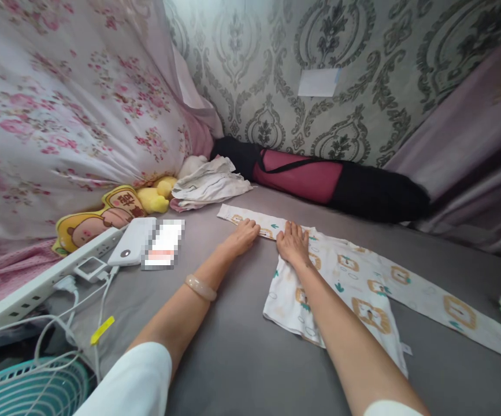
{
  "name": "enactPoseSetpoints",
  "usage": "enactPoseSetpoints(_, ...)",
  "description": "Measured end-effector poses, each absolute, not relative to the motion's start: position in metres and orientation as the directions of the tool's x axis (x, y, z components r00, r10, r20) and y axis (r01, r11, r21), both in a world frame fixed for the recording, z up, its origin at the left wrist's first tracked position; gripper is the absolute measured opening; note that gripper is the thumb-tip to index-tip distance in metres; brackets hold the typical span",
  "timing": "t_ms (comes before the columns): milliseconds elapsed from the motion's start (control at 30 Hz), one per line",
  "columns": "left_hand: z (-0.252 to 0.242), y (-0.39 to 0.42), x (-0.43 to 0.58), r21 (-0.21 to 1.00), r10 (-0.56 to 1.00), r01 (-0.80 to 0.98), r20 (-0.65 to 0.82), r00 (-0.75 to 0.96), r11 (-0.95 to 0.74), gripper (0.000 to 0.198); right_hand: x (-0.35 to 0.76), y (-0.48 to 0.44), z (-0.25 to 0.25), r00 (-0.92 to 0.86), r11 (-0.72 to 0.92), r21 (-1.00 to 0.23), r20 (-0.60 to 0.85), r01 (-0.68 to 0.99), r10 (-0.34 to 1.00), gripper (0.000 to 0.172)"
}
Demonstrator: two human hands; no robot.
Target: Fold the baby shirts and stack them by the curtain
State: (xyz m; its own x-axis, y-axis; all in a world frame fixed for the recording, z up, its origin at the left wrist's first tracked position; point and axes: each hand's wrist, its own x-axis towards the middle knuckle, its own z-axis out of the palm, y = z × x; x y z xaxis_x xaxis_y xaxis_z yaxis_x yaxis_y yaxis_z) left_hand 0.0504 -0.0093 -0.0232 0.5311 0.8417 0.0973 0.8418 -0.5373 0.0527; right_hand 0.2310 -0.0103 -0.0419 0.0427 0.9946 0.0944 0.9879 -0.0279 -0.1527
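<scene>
A small white garment [363,277] printed with lions lies spread on the grey bed sheet [241,358], one sleeve stretched toward the far left. My left hand [245,236] rests on that sleeve with fingers curled onto the cloth. My right hand [292,242] lies flat on the garment beside it, fingers stretched out. A pale bangle [200,287] circles my left wrist.
Folded white clothes [209,184] and yellow plush toys [115,211] sit at the back left. A power bank [132,241], a blurred phone [163,244] and a power strip [37,286] with cables lie left. A fan [25,387] stands at bottom left. A black and maroon roll [328,182] lines the wall.
</scene>
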Motion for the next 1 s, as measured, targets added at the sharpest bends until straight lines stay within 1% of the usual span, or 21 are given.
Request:
enactPoseSetpoints(200,-0.026,-0.005,0.046,0.133,0.839,0.828,0.087,0.538,-0.545,0.032,0.231,-0.009,-0.041,0.045,-0.034,-0.16,0.067,0.986,0.997,0.059)
enactPoseSetpoints(333,-0.032,-0.001,0.037,0.18,0.835,0.817,0.186,0.518,-0.548,0.027,0.231,-0.012,-0.039,0.036,-0.021,-0.165,0.09,0.986,0.995,0.059)
enactPoseSetpoints(433,-0.043,0.005,0.026,0.257,0.834,0.798,0.264,0.485,-0.545,0.023,0.231,-0.015,-0.039,0.041,-0.024,-0.19,0.09,0.981,0.995,0.058)
enactPoseSetpoints(500,-0.05,0.008,0.022,0.305,0.829,0.777,0.311,0.465,-0.55,0.025,0.231,-0.016,-0.039,0.037,-0.016,-0.224,0.088,0.974,0.995,0.058)
enactPoseSetpoints(567,-0.052,0.008,0.02,0.315,0.823,0.771,0.346,0.45,-0.554,0.025,0.232,-0.014,-0.036,0.018,0.005,-0.288,0.075,0.958,0.997,0.058)
enactPoseSetpoints(667,-0.049,0.002,0.02,0.259,0.819,0.808,0.403,0.409,-0.53,0.024,0.247,-0.014,-0.025,-0.002,0.022,-0.46,0.045,0.887,0.999,0.056)
enactPoseSetpoints(733,-0.045,-0.002,0.021,0.204,0.819,0.844,0.433,0.376,-0.496,0.025,0.269,-0.022,-0.012,0.029,0.014,-0.604,0.061,0.797,0.998,0.051)
enactPoseSetpoints(833,-0.039,-0.009,0.023,0.142,0.858,0.904,0.404,0.319,-0.403,0.029,0.323,-0.06,0.009,0.06,0.04,-0.782,0.098,0.621,0.993,0.041)
enactPoseSetpoints(867,-0.036,-0.012,0.024,0.132,0.88,0.927,0.385,0.279,-0.352,0.03,0.344,-0.078,0.015,0.07,0.017,-0.82,0.07,0.572,0.995,0.037)
enactPoseSetpoints(933,-0.027,-0.022,0.027,0.136,0.925,0.961,0.33,0.186,-0.241,0.029,0.386,-0.119,0.021,0.167,-0.124,-0.852,-0.044,0.509,0.985,0.032)
enactPoseSetpoints(1000,-0.017,-0.038,0.033,0.169,0.965,0.969,0.22,0.141,-0.18,0.031,0.421,-0.16,0.02,0.271,-0.27,-0.807,-0.142,0.526,0.952,0.028)
